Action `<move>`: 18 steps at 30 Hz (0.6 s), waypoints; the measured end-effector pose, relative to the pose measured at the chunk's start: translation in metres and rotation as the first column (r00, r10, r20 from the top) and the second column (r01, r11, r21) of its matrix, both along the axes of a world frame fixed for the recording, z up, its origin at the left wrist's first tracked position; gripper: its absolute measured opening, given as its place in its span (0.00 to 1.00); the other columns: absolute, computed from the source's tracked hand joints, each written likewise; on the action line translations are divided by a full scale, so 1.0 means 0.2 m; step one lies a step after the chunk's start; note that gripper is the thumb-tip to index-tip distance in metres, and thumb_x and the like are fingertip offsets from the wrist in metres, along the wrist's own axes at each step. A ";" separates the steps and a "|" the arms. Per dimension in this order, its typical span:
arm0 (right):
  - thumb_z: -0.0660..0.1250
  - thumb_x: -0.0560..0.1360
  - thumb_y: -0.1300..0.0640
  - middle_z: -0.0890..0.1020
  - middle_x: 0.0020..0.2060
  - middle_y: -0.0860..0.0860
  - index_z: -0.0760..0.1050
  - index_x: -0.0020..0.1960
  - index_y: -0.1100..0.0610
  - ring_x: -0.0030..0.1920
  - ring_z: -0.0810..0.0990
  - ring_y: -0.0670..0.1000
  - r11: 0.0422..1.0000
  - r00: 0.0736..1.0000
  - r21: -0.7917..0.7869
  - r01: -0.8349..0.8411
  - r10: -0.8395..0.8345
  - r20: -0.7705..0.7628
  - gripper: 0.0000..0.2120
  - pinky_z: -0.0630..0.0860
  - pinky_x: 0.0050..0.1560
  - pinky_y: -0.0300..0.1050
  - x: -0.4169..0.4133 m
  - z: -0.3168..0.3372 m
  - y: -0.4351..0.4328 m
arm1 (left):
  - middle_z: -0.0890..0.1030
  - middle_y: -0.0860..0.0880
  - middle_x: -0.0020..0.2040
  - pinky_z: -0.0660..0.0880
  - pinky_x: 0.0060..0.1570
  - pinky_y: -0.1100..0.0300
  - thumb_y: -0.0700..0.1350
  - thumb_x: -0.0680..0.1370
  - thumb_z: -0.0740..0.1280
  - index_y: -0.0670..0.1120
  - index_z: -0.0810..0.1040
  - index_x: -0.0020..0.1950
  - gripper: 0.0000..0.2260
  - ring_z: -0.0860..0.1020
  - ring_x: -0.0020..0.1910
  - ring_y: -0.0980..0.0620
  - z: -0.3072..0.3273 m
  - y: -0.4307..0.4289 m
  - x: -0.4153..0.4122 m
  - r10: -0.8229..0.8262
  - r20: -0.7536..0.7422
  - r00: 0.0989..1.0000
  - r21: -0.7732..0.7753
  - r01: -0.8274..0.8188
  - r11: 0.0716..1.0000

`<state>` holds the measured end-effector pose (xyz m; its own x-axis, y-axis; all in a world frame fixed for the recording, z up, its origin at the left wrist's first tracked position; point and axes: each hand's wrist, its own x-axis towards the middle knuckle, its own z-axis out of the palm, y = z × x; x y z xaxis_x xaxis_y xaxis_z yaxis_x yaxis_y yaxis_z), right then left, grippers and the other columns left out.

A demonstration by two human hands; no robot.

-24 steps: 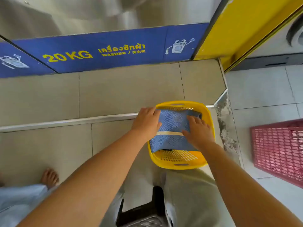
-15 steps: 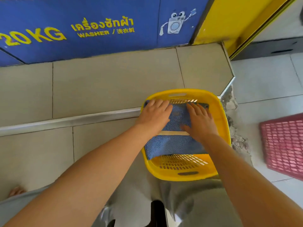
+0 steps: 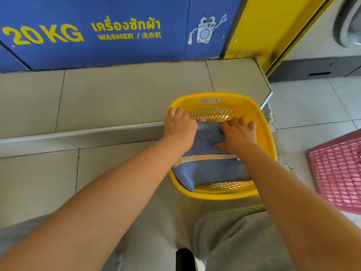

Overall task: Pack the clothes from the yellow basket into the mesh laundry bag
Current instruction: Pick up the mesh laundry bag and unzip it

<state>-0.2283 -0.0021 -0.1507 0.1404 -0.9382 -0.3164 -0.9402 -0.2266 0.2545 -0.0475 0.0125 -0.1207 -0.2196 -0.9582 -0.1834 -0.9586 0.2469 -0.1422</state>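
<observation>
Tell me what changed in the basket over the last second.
Both hands slid toward the far edge of the blue mesh bag: the left hand now curls over its far left corner by the basket rim, the right hand presses its far right part. Something pink peeks out beyond the bag. The bag stays inside the basket.

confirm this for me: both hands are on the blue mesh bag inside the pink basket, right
Not quite. The head view shows both hands, left hand and right hand, on the blue mesh bag inside the yellow basket; the pink basket sits apart.
</observation>
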 end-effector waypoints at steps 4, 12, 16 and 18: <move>0.70 0.62 0.30 0.63 0.72 0.52 0.60 0.70 0.51 0.73 0.59 0.58 0.996 0.986 -0.035 0.076 -0.070 0.153 0.45 0.57 0.70 0.67 -0.04 0.04 0.10 | 0.77 0.45 0.57 0.68 0.53 0.51 0.55 0.77 0.64 0.49 0.75 0.58 0.14 0.73 0.60 0.42 0.09 0.04 0.10 -0.012 -0.345 0.938 0.058 0.034 0.998; 0.71 0.51 0.26 0.59 0.76 0.56 0.42 0.78 0.52 0.75 0.61 0.59 0.875 0.437 0.249 0.415 -0.431 0.790 0.68 0.62 0.72 0.61 0.11 0.15 0.21 | 0.73 0.47 0.42 0.68 0.41 0.57 0.43 0.79 0.64 0.45 0.69 0.45 0.05 0.72 0.42 0.52 0.34 0.24 0.31 0.296 -0.914 0.279 0.317 0.034 0.948; 0.73 0.68 0.39 0.69 0.71 0.58 0.44 0.78 0.60 0.69 0.71 0.55 0.796 0.082 0.459 0.394 -0.528 0.845 0.54 0.69 0.64 0.46 0.28 0.26 0.21 | 0.77 0.46 0.47 0.72 0.50 0.53 0.43 0.78 0.65 0.47 0.69 0.47 0.05 0.77 0.48 0.50 0.43 0.32 0.45 0.409 -0.894 -0.182 0.423 -0.039 0.905; 0.70 0.73 0.43 0.70 0.69 0.58 0.47 0.78 0.60 0.64 0.73 0.53 0.805 0.004 0.461 0.373 -0.498 0.867 0.46 0.70 0.58 0.43 0.37 0.31 0.20 | 0.80 0.49 0.50 0.75 0.50 0.54 0.43 0.78 0.65 0.48 0.72 0.48 0.02 0.80 0.50 0.50 0.47 0.37 0.54 0.380 -0.866 -0.326 0.432 -0.100 0.896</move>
